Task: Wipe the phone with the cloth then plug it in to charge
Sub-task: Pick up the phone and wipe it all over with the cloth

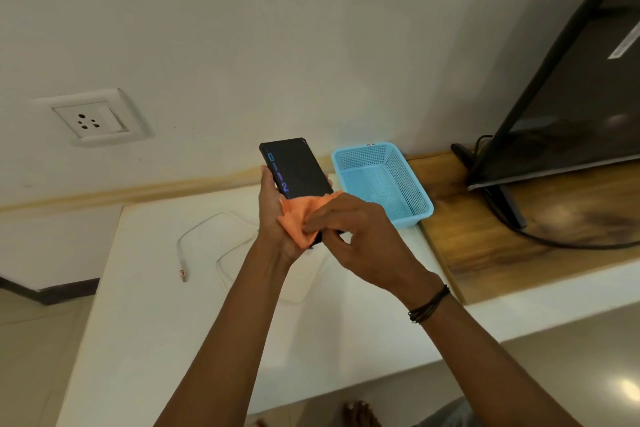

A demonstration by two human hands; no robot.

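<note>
A black phone (297, 168) with blue digits lit on its screen is held upright above the white counter, gripped from the left side by my left hand (273, 215). An orange cloth (299, 215) covers the phone's lower part. My right hand (360, 239) presses the cloth against the phone with pinched fingers. A white charging cable (194, 239) lies looped on the counter to the left, its plug end near the front. A white wall socket (93, 118) sits on the wall at the left.
A light blue mesh basket (412, 184) stands on the counter just right of the phone. Further right, a wooden shelf (519, 246) carries a black TV (571, 97) on a stand with a black cord. Bare toes show at the bottom.
</note>
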